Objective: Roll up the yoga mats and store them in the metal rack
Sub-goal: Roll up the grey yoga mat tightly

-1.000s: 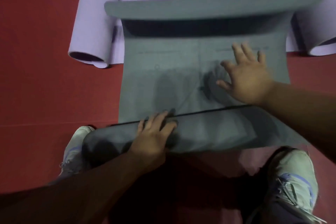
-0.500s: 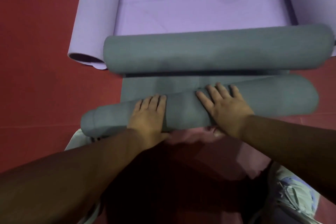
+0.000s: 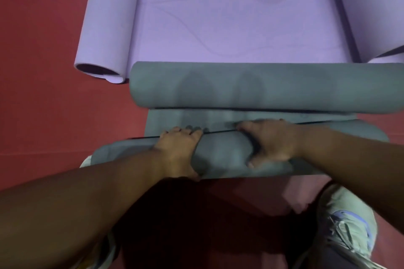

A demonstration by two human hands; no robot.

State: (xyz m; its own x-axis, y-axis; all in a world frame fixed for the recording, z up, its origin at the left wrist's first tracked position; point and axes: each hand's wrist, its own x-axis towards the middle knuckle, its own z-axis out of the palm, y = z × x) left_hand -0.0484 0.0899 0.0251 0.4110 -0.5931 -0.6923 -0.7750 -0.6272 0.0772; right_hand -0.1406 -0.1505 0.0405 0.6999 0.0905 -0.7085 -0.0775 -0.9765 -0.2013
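Grey foam mat (image 3: 251, 113), matte, at centre frame: one cylinder curled at each end. Left hand (image 3: 180, 148) and right hand (image 3: 273, 142) grip the 6 o'clock roll. Lilac mat (image 3: 218, 17) at 12 o'clock on red floor (image 3: 43, 72).

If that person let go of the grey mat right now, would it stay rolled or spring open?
Probably it would loosen. Both the left hand and the right hand are pressing down on the near roll of the grey mat, which suggests springiness. Its far end curls on its own, so it seems floppy, and being round it could roll on the red floor.
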